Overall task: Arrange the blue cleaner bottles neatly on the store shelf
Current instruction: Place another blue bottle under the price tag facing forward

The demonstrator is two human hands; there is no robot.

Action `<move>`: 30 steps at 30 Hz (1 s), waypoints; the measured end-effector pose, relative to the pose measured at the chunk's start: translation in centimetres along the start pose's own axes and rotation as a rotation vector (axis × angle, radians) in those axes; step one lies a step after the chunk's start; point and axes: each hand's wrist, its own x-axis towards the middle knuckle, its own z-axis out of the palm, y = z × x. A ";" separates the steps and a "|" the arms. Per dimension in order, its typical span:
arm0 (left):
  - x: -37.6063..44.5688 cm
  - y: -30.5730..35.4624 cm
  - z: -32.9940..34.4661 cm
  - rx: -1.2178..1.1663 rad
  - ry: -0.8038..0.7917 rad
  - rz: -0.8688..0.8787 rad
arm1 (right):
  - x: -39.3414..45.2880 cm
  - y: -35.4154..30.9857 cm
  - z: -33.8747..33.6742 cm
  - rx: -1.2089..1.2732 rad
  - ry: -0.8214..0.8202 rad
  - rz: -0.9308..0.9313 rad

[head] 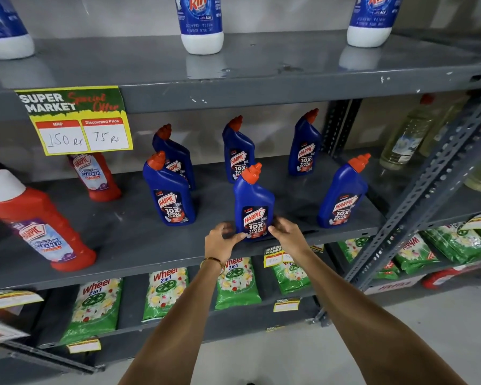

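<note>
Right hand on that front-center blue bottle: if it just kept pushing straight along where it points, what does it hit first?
The right hand points up-left at the base of the front-center blue bottle, fingertips already at its label. That bottle comes first. Behind it, probably the back-row middle bottle, though depth is hard to judge.

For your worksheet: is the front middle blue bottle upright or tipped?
Upright: the bottle stands on its base on the shelf, cap up.

Bare forearms, thin gold bracelet (213, 261) on left wrist.
</note>
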 end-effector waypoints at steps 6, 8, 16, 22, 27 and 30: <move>-0.4 -1.4 -3.0 0.011 0.037 -0.014 | -1.6 -0.5 1.7 -0.037 0.240 0.103; -0.7 -1.9 -4.5 0.004 0.045 -0.016 | -2.3 -0.4 2.6 -0.046 0.338 0.116; -1.6 -4.7 -12.4 0.023 0.053 -0.035 | -6.2 -1.1 10.3 -0.083 0.454 0.071; -0.5 -5.6 -15.4 0.037 0.088 -0.059 | -5.4 -3.5 15.3 -0.155 0.333 0.011; 2.0 -5.9 -16.4 0.044 0.109 -0.087 | -2.3 -5.1 17.6 -0.131 0.182 0.042; 3.8 -5.9 -16.6 0.036 0.117 -0.109 | -0.2 -5.6 18.2 -0.105 0.115 0.063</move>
